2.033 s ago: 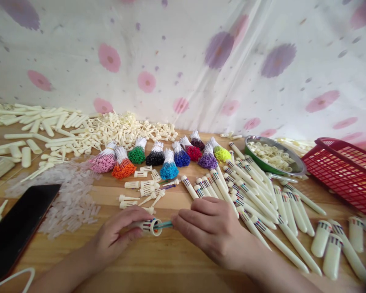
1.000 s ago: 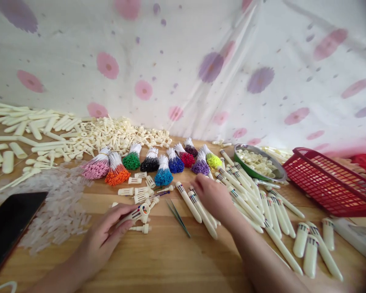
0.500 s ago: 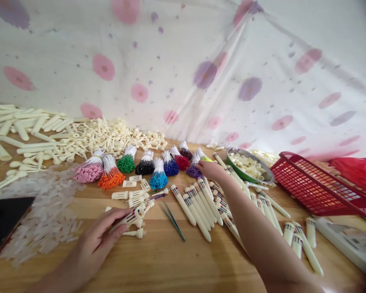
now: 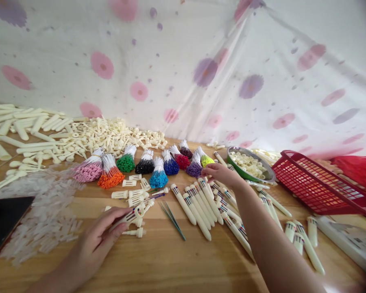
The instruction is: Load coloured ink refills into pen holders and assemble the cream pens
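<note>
My left hand (image 4: 105,230) is closed around a cream slotted pen part (image 4: 133,215) with coloured pieces showing in its slots. Reaching forward, my right hand (image 4: 221,174) has its fingers pinched together just right of the bundle of purple refills (image 4: 194,167). Whatever sits between those fingertips is too small to make out. Behind them stands the yellow bundle (image 4: 205,159). Loose slotted parts (image 4: 136,199) lie by my left hand. A row of cream multicolour pens (image 4: 198,205) is below my right hand, beside green tweezers (image 4: 173,221).
More refill bundles, including pink (image 4: 88,169) and orange (image 4: 110,175), line the back. Clear short tubes (image 4: 49,215) spread at left near a dark phone (image 4: 7,224). A green-sided metal bowl (image 4: 247,177) of parts and a red basket (image 4: 317,189) stand at right.
My right hand has drawn back slightly from the purple bundle toward me and to the right, uncovering the yellow bundle. My left hand keeps its hold on the slotted part.
</note>
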`<action>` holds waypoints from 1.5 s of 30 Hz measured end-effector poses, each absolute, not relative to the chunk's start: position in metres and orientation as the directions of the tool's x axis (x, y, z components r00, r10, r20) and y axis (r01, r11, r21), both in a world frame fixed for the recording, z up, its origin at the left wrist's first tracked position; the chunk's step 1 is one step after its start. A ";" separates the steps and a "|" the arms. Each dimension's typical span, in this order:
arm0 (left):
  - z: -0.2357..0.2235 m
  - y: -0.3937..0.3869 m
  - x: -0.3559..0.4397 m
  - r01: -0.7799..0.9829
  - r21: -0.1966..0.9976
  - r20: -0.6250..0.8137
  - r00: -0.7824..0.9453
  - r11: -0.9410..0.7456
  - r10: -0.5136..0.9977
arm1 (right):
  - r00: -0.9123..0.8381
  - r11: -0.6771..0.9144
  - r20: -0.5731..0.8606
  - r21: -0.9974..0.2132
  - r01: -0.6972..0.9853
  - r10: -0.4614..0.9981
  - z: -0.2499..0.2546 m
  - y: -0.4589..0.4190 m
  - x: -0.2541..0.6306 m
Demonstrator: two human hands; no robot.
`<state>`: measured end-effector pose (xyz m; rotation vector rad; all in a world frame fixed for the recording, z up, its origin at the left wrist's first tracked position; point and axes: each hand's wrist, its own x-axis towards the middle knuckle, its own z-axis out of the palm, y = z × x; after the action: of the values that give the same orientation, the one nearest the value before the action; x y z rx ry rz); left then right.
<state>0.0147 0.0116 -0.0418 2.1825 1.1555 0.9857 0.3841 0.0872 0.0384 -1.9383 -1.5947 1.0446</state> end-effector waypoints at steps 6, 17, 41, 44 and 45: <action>-0.044 0.009 0.018 0.517 0.713 0.380 0.284 -0.474 0.880 | -0.211 -0.082 -0.178 -0.914 0.398 0.961 0.061 0.027 0.357; -0.038 0.003 0.019 0.509 0.598 0.450 0.426 -0.619 0.785 | -0.677 -0.466 -0.264 -0.875 -0.130 0.687 0.042 0.008 0.296; -0.031 -0.001 0.023 0.449 0.643 0.386 0.511 -0.621 0.769 | -0.766 -0.625 -0.309 -0.766 -0.151 0.564 0.024 0.010 0.288; -0.032 0.000 0.022 0.434 0.633 0.371 0.556 -0.640 0.744 | -0.765 -0.639 -0.319 -0.754 -0.153 0.560 0.022 0.010 0.283; -0.033 0.000 0.021 0.432 0.632 0.365 0.567 -0.644 0.739 | -0.767 -0.643 -0.322 -0.750 -0.151 0.555 0.021 0.009 0.282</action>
<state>0.0213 0.0002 -0.0326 2.3226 0.9394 0.8559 0.2817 0.0094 0.0208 -0.7632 -1.0307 2.4104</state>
